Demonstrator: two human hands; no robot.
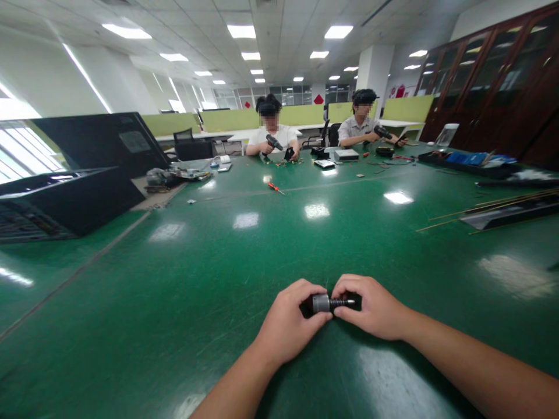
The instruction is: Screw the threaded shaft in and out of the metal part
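Observation:
Low in the head view, close to the green tabletop, is a small metal cylinder with a coil spring and a pointed shaft (322, 303), lying sideways. My left hand (290, 317) curls its thumb and fingers around the grey cylinder end. My right hand (371, 305) is closed around the spring end, thumb and fingertips at the coil, with the shiny tip showing inside the curve of the hand. The fingertips of both hands nearly meet over the part. Whether the part touches the table cannot be seen.
On the green table (209, 256), an orange screwdriver (275, 188) lies ahead. An opened black case (74, 203) stands at left. Thin rods and a metal channel (506, 212) lie at right, near a parts tray (471, 163). Two people with power drills (274, 141) sit opposite.

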